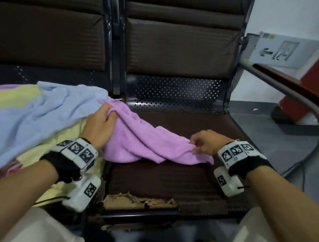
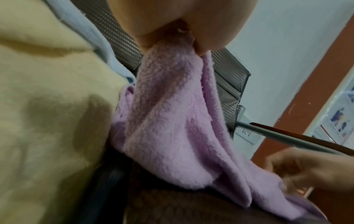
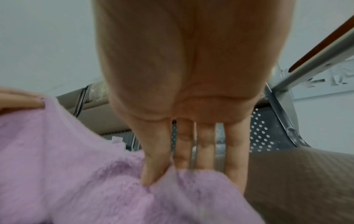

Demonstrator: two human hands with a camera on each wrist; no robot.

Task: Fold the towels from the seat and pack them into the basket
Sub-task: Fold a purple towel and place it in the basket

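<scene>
Hands, two: right hand (image 1: 204, 142) pinches the near edge of the purple towel (image 1: 144, 140) crumpled on the brown seat (image 1: 170, 179); left hand (image 1: 98, 124) grips its far end. Blue towel (image 1: 43, 112) and yellow towel (image 1: 10, 96) heaped further left.

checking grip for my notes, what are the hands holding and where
Both hold the purple towel: left hand grips its bunched far end, right hand pinches its near edge.
</scene>
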